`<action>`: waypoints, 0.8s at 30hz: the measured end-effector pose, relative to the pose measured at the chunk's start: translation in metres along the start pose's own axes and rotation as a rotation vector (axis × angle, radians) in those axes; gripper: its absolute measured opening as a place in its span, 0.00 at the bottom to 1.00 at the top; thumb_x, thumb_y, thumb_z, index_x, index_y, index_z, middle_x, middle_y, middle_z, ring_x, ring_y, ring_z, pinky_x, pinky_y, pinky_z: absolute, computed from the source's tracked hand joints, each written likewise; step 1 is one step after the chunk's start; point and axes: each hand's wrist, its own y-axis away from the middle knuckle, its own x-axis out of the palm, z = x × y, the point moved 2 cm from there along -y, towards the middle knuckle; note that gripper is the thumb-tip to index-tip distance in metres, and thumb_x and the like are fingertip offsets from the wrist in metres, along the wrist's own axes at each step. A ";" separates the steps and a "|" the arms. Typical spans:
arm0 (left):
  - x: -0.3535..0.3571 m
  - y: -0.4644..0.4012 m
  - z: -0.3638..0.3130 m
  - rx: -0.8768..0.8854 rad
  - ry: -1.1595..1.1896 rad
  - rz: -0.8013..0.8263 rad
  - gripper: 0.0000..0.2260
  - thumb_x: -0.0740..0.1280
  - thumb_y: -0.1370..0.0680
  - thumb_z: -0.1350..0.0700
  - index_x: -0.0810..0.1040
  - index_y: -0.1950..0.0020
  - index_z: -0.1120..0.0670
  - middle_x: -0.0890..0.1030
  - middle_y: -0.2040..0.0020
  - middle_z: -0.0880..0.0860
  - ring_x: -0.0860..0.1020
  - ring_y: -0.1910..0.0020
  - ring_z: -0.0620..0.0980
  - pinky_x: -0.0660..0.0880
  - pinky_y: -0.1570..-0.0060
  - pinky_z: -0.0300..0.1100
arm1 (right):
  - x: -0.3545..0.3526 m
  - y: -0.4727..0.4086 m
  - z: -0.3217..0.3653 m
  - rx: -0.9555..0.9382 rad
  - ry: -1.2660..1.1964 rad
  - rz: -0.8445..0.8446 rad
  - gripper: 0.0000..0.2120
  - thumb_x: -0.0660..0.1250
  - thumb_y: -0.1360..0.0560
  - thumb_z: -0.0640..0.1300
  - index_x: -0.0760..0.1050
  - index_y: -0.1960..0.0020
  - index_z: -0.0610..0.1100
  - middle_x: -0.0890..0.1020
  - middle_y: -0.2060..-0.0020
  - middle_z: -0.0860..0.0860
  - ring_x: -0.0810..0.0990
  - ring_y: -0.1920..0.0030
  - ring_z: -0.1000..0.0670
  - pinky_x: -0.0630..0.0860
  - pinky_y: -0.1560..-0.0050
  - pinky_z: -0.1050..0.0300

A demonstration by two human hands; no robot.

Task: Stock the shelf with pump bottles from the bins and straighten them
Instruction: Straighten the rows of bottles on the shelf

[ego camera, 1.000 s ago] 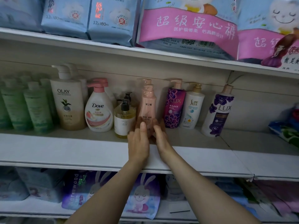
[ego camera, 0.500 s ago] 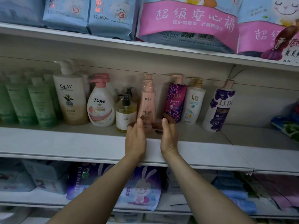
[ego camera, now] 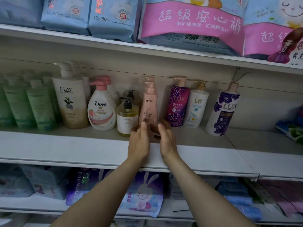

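Pink pump bottle [ego camera: 150, 105]: salmon-pink body and cap. Olay bottle [ego camera: 70, 102]: white fading to gold, white pump. Dove bottle [ego camera: 101, 110]: white, peach graphic, pink pump. Clear bottle [ego camera: 127, 118]: amber liquid, white label, black pump. Left Lux bottle [ego camera: 177, 106]: magenta-purple, floral print. Right Lux bottle [ego camera: 222, 110]: white, purple flowers. Tubes [ego camera: 27, 104]: green. Shelf [ego camera: 65, 148]: white.

glossy plastic pink bottle [ego camera: 150, 104]; matt white shelf [ego camera: 65, 145].

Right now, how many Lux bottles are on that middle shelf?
2. One purple Lux bottle stands just right of the pink bottle; a white Lux bottle leans farther right, past the Slek bottle. Others may hide behind.
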 end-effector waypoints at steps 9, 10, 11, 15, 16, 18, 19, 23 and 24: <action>0.004 -0.009 -0.005 -0.050 0.123 0.031 0.34 0.42 0.21 0.31 0.80 0.36 0.46 0.82 0.39 0.52 0.77 0.40 0.50 0.70 0.34 0.48 | 0.005 -0.009 -0.007 0.062 -0.065 0.081 0.27 0.59 0.27 0.65 0.71 0.32 0.55 0.85 0.48 0.61 0.82 0.45 0.58 0.76 0.41 0.55; 0.005 -0.009 -0.005 -0.060 0.125 0.034 0.36 0.41 0.23 0.28 0.80 0.37 0.45 0.83 0.40 0.52 0.78 0.40 0.50 0.71 0.35 0.48 | 0.006 -0.010 -0.008 0.064 -0.059 0.091 0.26 0.59 0.25 0.63 0.70 0.30 0.53 0.84 0.48 0.63 0.82 0.45 0.59 0.75 0.41 0.57; 0.005 -0.010 -0.006 -0.073 0.122 0.035 0.38 0.40 0.26 0.26 0.80 0.38 0.45 0.83 0.41 0.52 0.78 0.41 0.51 0.71 0.36 0.48 | 0.006 -0.012 -0.010 0.068 -0.055 0.100 0.26 0.58 0.23 0.61 0.69 0.29 0.52 0.84 0.47 0.64 0.82 0.44 0.60 0.75 0.40 0.57; 0.007 -0.012 -0.007 -0.148 0.117 0.040 0.42 0.39 0.29 0.22 0.80 0.37 0.45 0.82 0.39 0.53 0.77 0.38 0.54 0.70 0.33 0.52 | 0.007 -0.017 -0.018 0.110 -0.059 0.134 0.27 0.57 0.21 0.59 0.67 0.25 0.50 0.82 0.39 0.56 0.80 0.39 0.59 0.75 0.36 0.57; 0.007 -0.011 -0.007 -0.156 0.105 0.048 0.43 0.39 0.29 0.23 0.80 0.37 0.46 0.82 0.39 0.53 0.77 0.38 0.54 0.70 0.33 0.54 | 0.007 -0.018 -0.019 0.121 -0.065 0.139 0.28 0.57 0.22 0.61 0.66 0.25 0.50 0.81 0.37 0.54 0.79 0.39 0.59 0.76 0.38 0.59; 0.007 -0.010 -0.007 -0.169 0.086 0.064 0.43 0.38 0.29 0.23 0.81 0.38 0.46 0.83 0.41 0.53 0.78 0.39 0.55 0.71 0.34 0.55 | 0.008 -0.017 -0.018 0.146 -0.093 0.128 0.32 0.59 0.24 0.66 0.67 0.25 0.52 0.81 0.36 0.53 0.79 0.38 0.58 0.76 0.41 0.61; 0.006 -0.010 -0.006 -0.175 0.080 0.071 0.44 0.38 0.30 0.23 0.81 0.40 0.46 0.83 0.42 0.53 0.78 0.41 0.55 0.71 0.34 0.55 | 0.009 -0.017 -0.017 0.158 -0.105 0.120 0.34 0.60 0.26 0.70 0.69 0.26 0.53 0.81 0.37 0.54 0.79 0.38 0.58 0.75 0.39 0.58; 0.007 -0.011 -0.005 -0.160 0.014 0.094 0.41 0.37 0.27 0.26 0.81 0.40 0.47 0.83 0.42 0.52 0.78 0.41 0.55 0.71 0.35 0.56 | 0.010 -0.016 -0.019 0.176 -0.069 0.126 0.30 0.60 0.31 0.78 0.72 0.34 0.66 0.82 0.40 0.62 0.78 0.38 0.62 0.70 0.37 0.58; 0.007 -0.011 -0.004 -0.160 0.000 0.098 0.41 0.37 0.26 0.26 0.80 0.39 0.47 0.83 0.42 0.52 0.78 0.41 0.55 0.71 0.34 0.56 | 0.011 -0.016 -0.019 0.185 -0.058 0.132 0.27 0.60 0.31 0.78 0.73 0.36 0.69 0.82 0.41 0.63 0.78 0.39 0.63 0.70 0.37 0.59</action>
